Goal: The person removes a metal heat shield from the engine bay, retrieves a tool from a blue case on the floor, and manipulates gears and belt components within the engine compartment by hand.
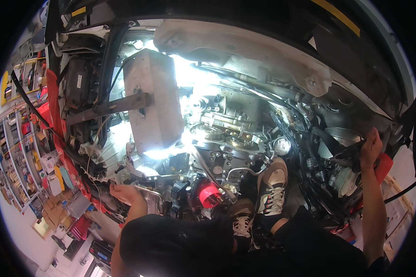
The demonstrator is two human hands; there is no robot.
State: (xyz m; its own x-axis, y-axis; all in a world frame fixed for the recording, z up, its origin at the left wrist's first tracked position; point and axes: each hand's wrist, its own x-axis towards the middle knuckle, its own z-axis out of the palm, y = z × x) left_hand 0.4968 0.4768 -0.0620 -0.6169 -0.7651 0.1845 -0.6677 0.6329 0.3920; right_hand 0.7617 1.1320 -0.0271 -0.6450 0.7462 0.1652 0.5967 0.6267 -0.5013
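Observation:
My left hand (126, 194) is low at the left edge of a car's engine bay, fingers curled in; whatever they grip is hidden. Over at the right side, my right hand (370, 150) is up by the bay's edge, its fingers pressed together. It is next to a black part (349, 151) and a red object (383, 167); I cannot make out what it holds. Between my arms lies the opened metal engine (224, 143), with round gear-like parts on top. A red cylindrical part (210, 193) sits near my shoes.
A box-shaped metal lamp housing (152, 101) on a bar (108, 108) hangs over the engine, glaring brightly. My shoes (272, 189) stand among the engine parts. Black hoses and wiring (305, 152) run along the right. Shelves (16, 157) and a red cover (55, 124) are at the left.

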